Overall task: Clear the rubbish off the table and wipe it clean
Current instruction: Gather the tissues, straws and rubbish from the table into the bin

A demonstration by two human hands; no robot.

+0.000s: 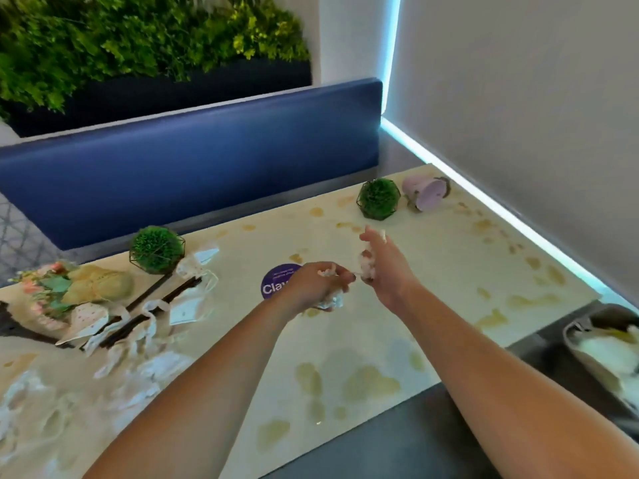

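A crumpled white tissue (330, 299) sits bunched under the curled fingers (340, 276) of the left hand (313, 283), above the middle of the counter (449, 257). Just beside it, the right hand (383, 267) grips a second white wad (367, 262) against its palm, with a scrap showing at its raised fingertips (380, 234). The two hands nearly touch. Below the left hand, a round purple sticker (276, 283) lies on the counter. Yellowish stains (363, 380) dot the surface. To the left lie more torn paper scraps (145, 357), dark sticks (152, 314) and a flower bunch (45, 288). Two green ball plants (156, 249) stand further out, one near a tipped lilac pot (425, 192). A bin (605, 354) sits off the right edge.
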